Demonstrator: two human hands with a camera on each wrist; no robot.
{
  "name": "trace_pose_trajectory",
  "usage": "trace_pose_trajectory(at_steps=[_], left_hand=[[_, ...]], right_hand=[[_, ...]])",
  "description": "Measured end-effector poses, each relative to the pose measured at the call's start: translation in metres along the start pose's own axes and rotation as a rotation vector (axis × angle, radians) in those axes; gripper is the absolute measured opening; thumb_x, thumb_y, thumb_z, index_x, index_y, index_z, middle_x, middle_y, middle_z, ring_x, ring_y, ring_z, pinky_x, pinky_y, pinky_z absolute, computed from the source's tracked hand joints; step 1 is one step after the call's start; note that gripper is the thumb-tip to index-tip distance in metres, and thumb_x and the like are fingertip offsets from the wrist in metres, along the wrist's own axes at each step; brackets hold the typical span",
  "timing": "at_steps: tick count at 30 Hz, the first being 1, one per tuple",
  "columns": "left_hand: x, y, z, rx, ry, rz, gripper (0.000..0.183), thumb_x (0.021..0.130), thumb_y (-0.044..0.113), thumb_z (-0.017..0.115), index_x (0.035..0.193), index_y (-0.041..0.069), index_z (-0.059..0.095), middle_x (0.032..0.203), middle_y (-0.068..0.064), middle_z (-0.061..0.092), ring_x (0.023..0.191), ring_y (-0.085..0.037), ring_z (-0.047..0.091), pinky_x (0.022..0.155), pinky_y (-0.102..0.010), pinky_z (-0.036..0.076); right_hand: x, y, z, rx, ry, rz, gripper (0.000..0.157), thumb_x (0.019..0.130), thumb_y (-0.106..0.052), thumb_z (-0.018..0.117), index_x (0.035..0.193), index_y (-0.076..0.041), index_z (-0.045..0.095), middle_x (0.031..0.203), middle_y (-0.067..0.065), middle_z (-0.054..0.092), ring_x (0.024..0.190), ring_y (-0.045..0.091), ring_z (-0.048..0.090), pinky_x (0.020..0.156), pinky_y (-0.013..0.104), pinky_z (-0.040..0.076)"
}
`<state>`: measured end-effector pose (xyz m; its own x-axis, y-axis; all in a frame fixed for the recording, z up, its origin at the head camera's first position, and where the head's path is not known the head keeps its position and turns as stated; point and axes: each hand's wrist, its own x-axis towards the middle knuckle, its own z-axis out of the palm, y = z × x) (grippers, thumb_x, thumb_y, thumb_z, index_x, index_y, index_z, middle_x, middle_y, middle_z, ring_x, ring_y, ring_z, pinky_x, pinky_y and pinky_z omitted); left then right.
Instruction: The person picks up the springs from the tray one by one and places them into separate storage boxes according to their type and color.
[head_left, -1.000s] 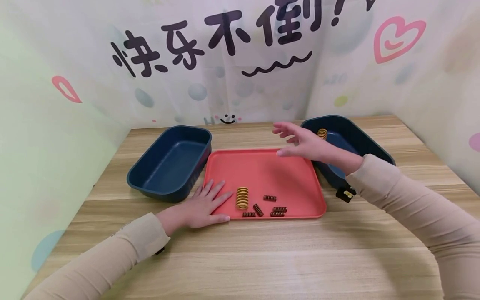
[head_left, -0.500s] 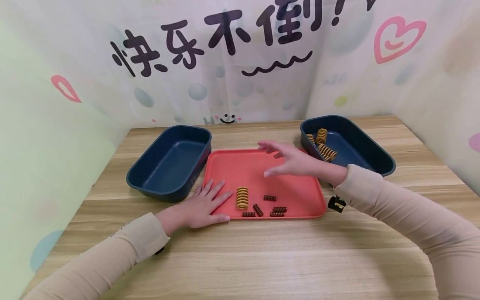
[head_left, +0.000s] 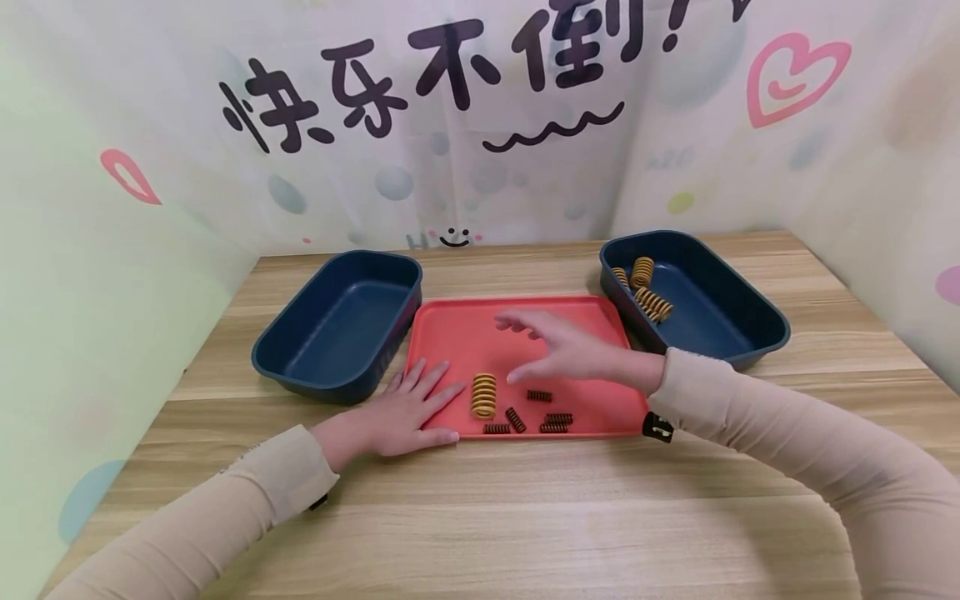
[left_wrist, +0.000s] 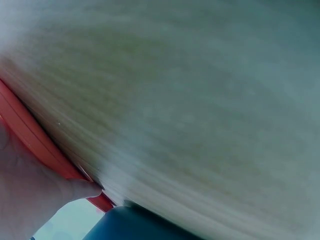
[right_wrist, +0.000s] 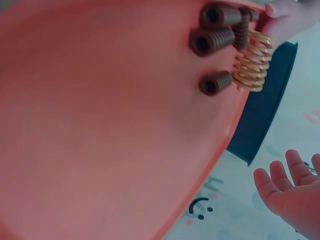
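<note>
My left hand (head_left: 401,414) lies with fingers spread on the near left corner of the red tray (head_left: 450,321); its thumb runs along the front rim. Above the tray my right hand (head_left: 558,346) hovers, fingers apart and loosely bent, holding nothing. A large yellow spring (head_left: 484,396) lies on the tray between the two hands. Several small dark brown springs sit near the tray's front edge, among them one brown spring (head_left: 539,396) just below the right thumb. In the right wrist view, the yellow spring (right_wrist: 253,62) shows beside the brown ones.
A dark blue bin (head_left: 337,329) with nothing in it stands left of the tray. Behind the tray's right side is a second blue bin (head_left: 720,321) holding several yellow springs (head_left: 654,305). A printed cloth (head_left: 450,192) hangs behind the wooden table (head_left: 525,517).
My right hand has moved from beside the right bin leftward and down over the tray, uncovering the yellow springs in that bin. The left hand has stayed in place.
</note>
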<state>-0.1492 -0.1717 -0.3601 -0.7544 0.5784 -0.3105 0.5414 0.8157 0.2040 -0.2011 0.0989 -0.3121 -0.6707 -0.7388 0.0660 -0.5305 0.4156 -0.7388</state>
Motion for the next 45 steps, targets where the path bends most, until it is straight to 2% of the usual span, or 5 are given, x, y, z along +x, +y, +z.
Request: trace_pose_trajectory(at_steps=[14, 23, 30, 38, 45], left_hand=[[0.000, -0.001, 0.001, -0.002, -0.003, 0.006, 0.078, 0.085, 0.069, 0.034, 0.147, 0.026, 0.017, 0.155, -0.007, -0.002, 0.138, -0.038, -0.009, 0.108, -0.058, 0.003], [0.000, 0.000, 0.000, 0.002, 0.003, 0.012, 0.077, 0.085, 0.068, 0.034, 0.147, 0.025, 0.017, 0.155, -0.008, -0.002, 0.138, -0.038, -0.009, 0.108, -0.058, 0.003], [0.000, 0.000, 0.000, 0.000, 0.005, 0.011, 0.077, 0.086, 0.068, 0.034, 0.147, 0.025, 0.017, 0.154, -0.008, -0.001, 0.138, -0.039, -0.008, 0.108, -0.058, 0.003], [-0.001, 0.000, 0.000, -0.007, 0.013, 0.014, 0.077, 0.086, 0.067, 0.036, 0.147, 0.024, 0.020, 0.154, -0.010, 0.001, 0.138, -0.040, -0.007, 0.108, -0.059, 0.004], [-0.002, 0.000, -0.001, -0.009, 0.006, 0.015, 0.077, 0.085, 0.067, 0.035, 0.147, 0.024, 0.019, 0.154, -0.010, 0.001, 0.138, -0.040, -0.008, 0.108, -0.059, 0.003]], right_hand=[[0.006, 0.006, 0.025, -0.046, -0.090, 0.013, 0.079, 0.077, -0.032, 0.073, 0.138, -0.002, 0.034, 0.134, 0.013, 0.045, 0.122, 0.029, 0.040, 0.101, 0.047, 0.034], [0.007, 0.004, 0.035, -0.130, -0.130, 0.058, 0.081, 0.076, -0.037, 0.073, 0.139, -0.003, 0.034, 0.132, 0.009, 0.047, 0.121, 0.024, 0.041, 0.100, 0.044, 0.035], [0.007, 0.008, 0.043, -0.201, -0.137, 0.026, 0.078, 0.077, -0.040, 0.071, 0.135, 0.000, 0.038, 0.128, 0.010, 0.050, 0.114, 0.022, 0.043, 0.098, 0.041, 0.035], [0.006, 0.009, 0.053, -0.264, -0.109, 0.048, 0.075, 0.076, -0.043, 0.071, 0.133, -0.002, 0.043, 0.127, 0.008, 0.051, 0.110, 0.021, 0.043, 0.094, 0.038, 0.036], [0.008, 0.009, 0.056, -0.285, -0.083, 0.059, 0.072, 0.076, -0.042, 0.071, 0.131, -0.004, 0.045, 0.126, 0.007, 0.052, 0.112, 0.020, 0.044, 0.096, 0.038, 0.034]])
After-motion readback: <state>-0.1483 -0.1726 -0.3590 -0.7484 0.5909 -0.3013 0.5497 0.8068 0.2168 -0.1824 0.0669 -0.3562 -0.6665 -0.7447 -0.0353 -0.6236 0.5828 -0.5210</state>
